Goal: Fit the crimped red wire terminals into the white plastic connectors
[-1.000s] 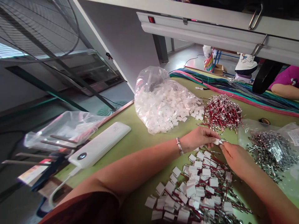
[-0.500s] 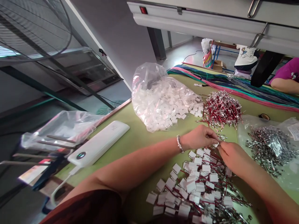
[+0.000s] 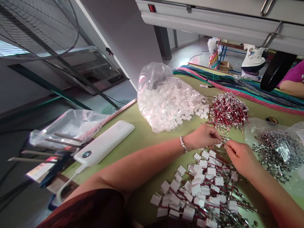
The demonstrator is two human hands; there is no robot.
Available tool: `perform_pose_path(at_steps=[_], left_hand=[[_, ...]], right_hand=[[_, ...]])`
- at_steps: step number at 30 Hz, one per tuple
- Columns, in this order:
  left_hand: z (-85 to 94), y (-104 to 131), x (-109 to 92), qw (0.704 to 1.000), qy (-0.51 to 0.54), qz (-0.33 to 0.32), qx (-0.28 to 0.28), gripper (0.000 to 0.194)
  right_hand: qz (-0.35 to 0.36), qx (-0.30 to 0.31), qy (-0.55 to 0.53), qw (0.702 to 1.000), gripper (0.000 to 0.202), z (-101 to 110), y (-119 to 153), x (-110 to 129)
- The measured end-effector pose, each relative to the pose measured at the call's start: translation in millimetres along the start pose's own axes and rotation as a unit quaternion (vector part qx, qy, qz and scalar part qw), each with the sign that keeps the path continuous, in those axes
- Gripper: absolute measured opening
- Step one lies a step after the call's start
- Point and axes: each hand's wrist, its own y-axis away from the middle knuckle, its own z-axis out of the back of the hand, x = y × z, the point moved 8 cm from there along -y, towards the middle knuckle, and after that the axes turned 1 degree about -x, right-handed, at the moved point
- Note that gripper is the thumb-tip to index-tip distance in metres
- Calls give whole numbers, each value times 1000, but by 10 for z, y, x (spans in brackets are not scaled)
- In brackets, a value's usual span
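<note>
My left hand (image 3: 204, 137), with a bracelet at its wrist, is closed in a pinch above the table. A small white plastic connector (image 3: 218, 145) shows at its fingertips. Just to the right, my right hand (image 3: 241, 155) has thumb and forefinger pressed together; what they pinch is too small to make out. Below both hands spreads a heap of white connectors fitted with short red wires (image 3: 196, 189), with metal ends towards the right. Beyond the hands lies a pile of short red wires with silver terminals (image 3: 228, 110).
A clear bag of white connectors (image 3: 166, 101) lies beyond my left forearm. At right is a plastic bag with metal parts (image 3: 277, 152), near a tape roll (image 3: 272, 120). Long coloured cables (image 3: 249, 91) cross the far edge. A white power bank (image 3: 104, 142) sits left. People sit beyond.
My hands have drawn slightly apart, leaving a small gap between the fingertips. The whole view has shifted a little, so the table's contents appear further right.
</note>
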Motion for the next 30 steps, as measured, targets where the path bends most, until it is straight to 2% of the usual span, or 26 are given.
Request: perform_pose_path(at_steps=[4, 8, 13, 17, 19, 23, 26, 28, 30], left_hand=[[-17, -1, 14, 1000, 10, -5, -25, 5], [-24, 1, 51, 999, 40, 9, -11, 4], [-14, -8, 104, 991, 107, 32, 67, 18], [-42, 17, 78, 984, 102, 36, 141, 21], [-43, 23, 62, 987, 84, 39, 130, 17], [-35, 20, -1, 999, 45, 10, 29, 7], [-64, 23, -20, 1000, 30, -4, 0, 3], [-57, 24, -23, 1000, 16, -4, 19, 4], [-82, 48, -32, 995, 3, 4, 97, 7]], right_hand=[[-2, -11, 9, 1000, 26, -13, 3, 1], [-13, -2, -60, 998, 26, -11, -11, -12], [-5, 49, -156, 986, 26, 33, -19, 16], [1, 84, -165, 983, 26, 29, -9, 41], [1, 70, -154, 986, 26, 28, -12, 43], [-2, 7, -115, 993, 25, 19, -17, 14], [-7, -12, -101, 995, 28, -7, -8, -5], [-10, 6, -116, 993, 29, -18, 8, 11], [-7, 80, -147, 986, 29, -78, 37, 55]])
